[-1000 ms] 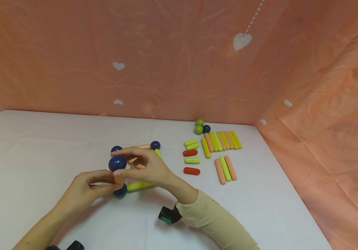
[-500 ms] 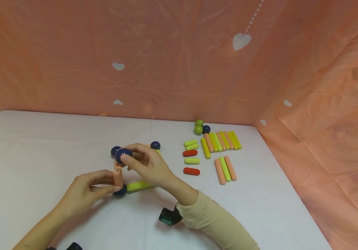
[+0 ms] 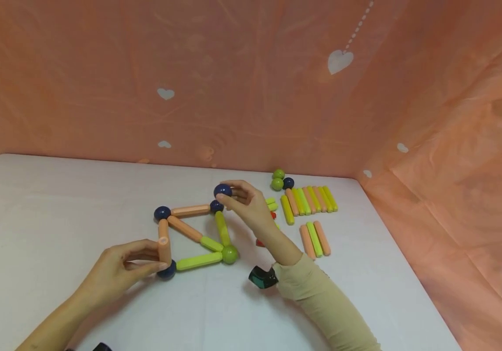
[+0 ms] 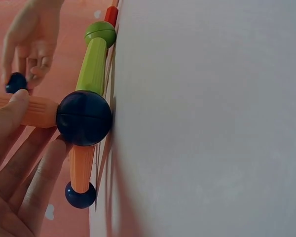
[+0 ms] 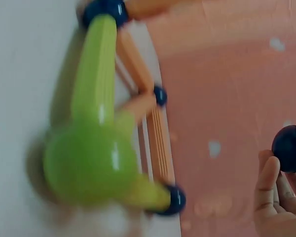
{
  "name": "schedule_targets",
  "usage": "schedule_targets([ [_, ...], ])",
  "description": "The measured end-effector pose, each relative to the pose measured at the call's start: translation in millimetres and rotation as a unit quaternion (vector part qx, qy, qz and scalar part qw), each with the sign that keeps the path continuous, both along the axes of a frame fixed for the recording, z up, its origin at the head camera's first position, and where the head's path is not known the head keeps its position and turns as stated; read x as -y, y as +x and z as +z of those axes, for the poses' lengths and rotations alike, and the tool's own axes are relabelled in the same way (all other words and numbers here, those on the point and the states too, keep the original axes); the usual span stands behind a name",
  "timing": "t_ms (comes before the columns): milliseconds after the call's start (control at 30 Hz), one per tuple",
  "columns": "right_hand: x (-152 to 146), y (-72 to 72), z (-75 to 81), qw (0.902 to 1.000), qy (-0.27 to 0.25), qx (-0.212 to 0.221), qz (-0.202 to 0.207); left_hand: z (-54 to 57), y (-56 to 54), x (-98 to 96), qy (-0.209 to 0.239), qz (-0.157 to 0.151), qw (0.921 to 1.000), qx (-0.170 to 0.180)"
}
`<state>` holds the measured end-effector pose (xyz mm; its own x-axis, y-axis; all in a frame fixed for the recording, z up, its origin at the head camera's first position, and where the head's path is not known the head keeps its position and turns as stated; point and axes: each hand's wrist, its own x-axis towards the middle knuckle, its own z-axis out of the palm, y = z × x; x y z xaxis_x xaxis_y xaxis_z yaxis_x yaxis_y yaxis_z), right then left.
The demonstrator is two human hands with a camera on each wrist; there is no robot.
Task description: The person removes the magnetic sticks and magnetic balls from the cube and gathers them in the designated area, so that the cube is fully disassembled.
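Note:
My left hand pinches an upright orange stick that stands on the near-left dark blue ball of a flat frame. Between my right hand's thumb and fingers is a loose dark blue ball, held above the frame's far-right blue ball. The frame has another blue ball at far left and a green ball at near right. Orange sticks and green sticks join its corners, with a diagonal across. In the left wrist view the upright stick touches its ball.
Two green balls and a blue ball lie at the back. Beside them is a row of sticks, with several more sticks nearer. My right forearm partly hides short red and green sticks. Orange cloth hangs behind the white table.
My right hand has lifted the blue ball off the upright stick's top and carried it right and away to the far-right corner. My left hand has stayed at the stick.

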<state>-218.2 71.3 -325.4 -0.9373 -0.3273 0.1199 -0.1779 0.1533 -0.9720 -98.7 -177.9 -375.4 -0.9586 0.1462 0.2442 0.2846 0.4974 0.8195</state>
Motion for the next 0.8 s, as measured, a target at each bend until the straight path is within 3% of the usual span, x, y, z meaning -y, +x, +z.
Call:
schedule_targets([
  [267,-27.3,-36.8,-0.7,0.9948,0.043,0.049,-0.077,-2.1,-0.2,3.0,0.001,-0.003,1.0,0.001],
  [500,-44.5,-69.5,-4.3,0.9826,0.093,0.1,-0.126,-3.7,-0.4,2.3,0.014,-0.011,0.9998,-0.009],
  [800,-57.4,-94.1,-7.9,0.969,0.16,0.106,-0.156,-3.7,0.6,-2.1,0.021,-0.025,0.9994,-0.014],
])
